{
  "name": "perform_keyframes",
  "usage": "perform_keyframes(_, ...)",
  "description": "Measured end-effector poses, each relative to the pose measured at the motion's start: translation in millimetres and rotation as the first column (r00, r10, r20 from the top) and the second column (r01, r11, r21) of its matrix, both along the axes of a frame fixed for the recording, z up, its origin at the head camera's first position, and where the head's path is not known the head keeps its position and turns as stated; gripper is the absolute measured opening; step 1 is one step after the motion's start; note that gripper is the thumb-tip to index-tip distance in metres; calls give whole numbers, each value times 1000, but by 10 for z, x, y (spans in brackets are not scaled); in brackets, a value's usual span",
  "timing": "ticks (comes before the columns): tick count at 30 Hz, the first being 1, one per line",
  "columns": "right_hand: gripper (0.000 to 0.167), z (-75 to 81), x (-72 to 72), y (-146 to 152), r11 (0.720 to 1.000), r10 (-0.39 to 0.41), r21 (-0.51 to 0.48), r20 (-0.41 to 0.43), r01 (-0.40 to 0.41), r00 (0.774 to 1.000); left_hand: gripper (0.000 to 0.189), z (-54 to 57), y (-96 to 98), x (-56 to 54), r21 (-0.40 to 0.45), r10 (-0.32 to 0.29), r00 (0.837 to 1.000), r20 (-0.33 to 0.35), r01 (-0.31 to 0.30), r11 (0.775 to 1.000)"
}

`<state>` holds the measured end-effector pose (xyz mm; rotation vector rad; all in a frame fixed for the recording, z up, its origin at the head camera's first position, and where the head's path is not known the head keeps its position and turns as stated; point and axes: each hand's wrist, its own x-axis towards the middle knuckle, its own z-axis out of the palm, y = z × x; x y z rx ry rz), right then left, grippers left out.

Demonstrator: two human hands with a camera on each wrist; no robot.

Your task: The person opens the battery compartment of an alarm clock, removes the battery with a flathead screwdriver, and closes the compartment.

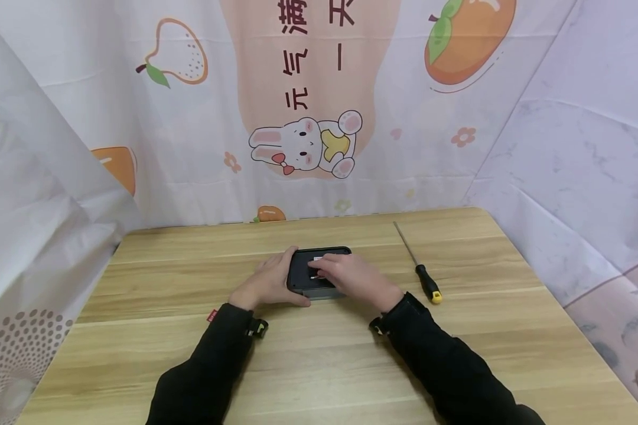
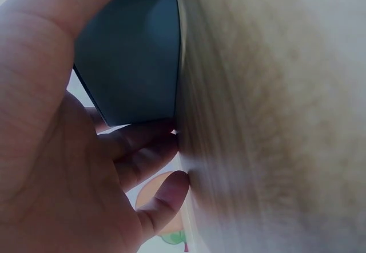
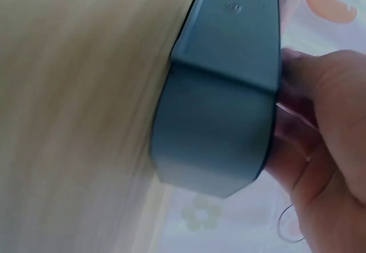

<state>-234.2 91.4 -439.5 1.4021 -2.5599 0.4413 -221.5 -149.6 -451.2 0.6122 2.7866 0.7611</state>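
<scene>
A dark grey box-shaped device [image 1: 300, 276] lies on the table with its black, rimmed face up. My left hand [image 1: 271, 280] holds its left end, thumb along the near side and fingers at the far side. In the left wrist view the left hand [image 2: 74, 150] curves round the device's smooth end [image 2: 134, 59]. My right hand [image 1: 356, 277] reaches over the right part, its bent fingertips at a small recess in the middle, beside a white label. The right wrist view shows the device's stepped side wall [image 3: 214, 121], with the right hand [image 3: 329, 133] behind it; what its fingertips hold, I cannot tell.
A screwdriver [image 1: 427, 283] with a black and yellow handle lies to the right, its shaft pointing away. The wooden table [image 1: 319, 366] ends at a printed curtain [image 1: 191, 147] at the back. White cloth [image 1: 37, 177] hangs at the left and more on the right.
</scene>
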Motion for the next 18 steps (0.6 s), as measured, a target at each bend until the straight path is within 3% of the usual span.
perform_keyframes(5,22,-5,-51,47,999,-19,-43,86,23,996,127,0,-5,-4,-7,-2,1000,2,2,1000)
perform_keyframes(18,26,-12,-62,68,1000,-11,-21,89,13,996,129,16,-6,5,-19,-2,1000,-5,2,1000)
